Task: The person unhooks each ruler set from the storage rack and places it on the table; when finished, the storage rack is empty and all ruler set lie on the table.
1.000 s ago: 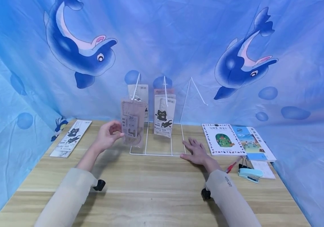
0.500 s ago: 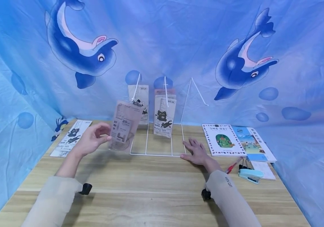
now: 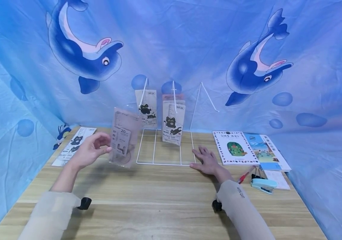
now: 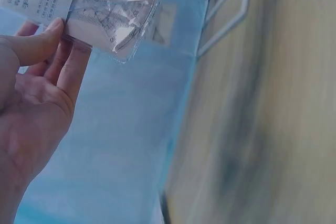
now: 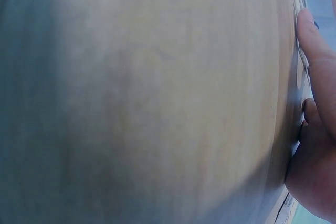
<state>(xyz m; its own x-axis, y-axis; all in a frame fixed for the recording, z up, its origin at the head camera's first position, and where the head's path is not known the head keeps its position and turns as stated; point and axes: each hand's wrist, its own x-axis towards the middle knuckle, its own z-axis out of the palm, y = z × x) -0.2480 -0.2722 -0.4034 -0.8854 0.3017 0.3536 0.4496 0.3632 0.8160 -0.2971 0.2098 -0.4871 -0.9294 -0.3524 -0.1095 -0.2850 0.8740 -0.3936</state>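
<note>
My left hand pinches a pinkish clear-packaged ruler set by its left edge, thumb in front. It hangs in the air left of the white wire display rack. In the left wrist view a round protractor shows through the plastic of the ruler set. My right hand rests with straight fingers on the rack's right front corner. On the rack's left hook hangs a white cat-printed ruler set. Several more hang on the middle hook, the front one another cat-printed ruler set. The right hook is bare.
More white ruler sets lie at the table's left edge. To the right are a white booklet, a blue-covered book, a red pen, a binder clip and a light-blue stapler. A blue dolphin curtain surrounds the table.
The pink ruler set has come off the left hook and moved left and toward me in my left hand, uncovering the white set behind it. My right hand stays put.
</note>
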